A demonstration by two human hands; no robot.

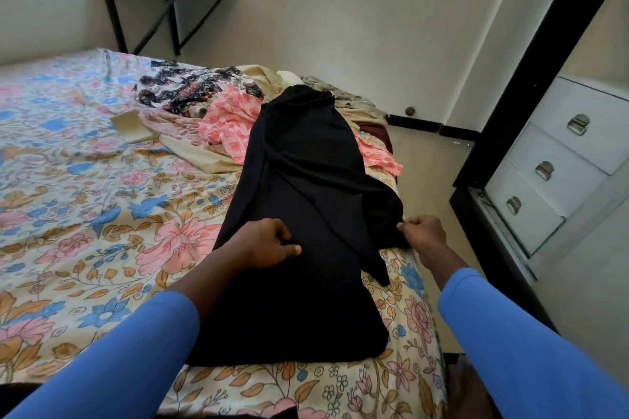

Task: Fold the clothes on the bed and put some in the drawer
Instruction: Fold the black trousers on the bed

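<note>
While on bed, garment in hands.

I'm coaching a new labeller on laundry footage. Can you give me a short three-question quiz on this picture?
1. True or false: one of the three white drawers stands open.
2. What does the right hand pinch? A) the edge of the black garment; B) a drawer handle; C) a pink patterned top.
3. Short answer: where does the pile of unfolded clothes lie relative to the black garment?

Key: 1. False; all three are shut. 2. A. 3. At its far end, partly under it.
</note>
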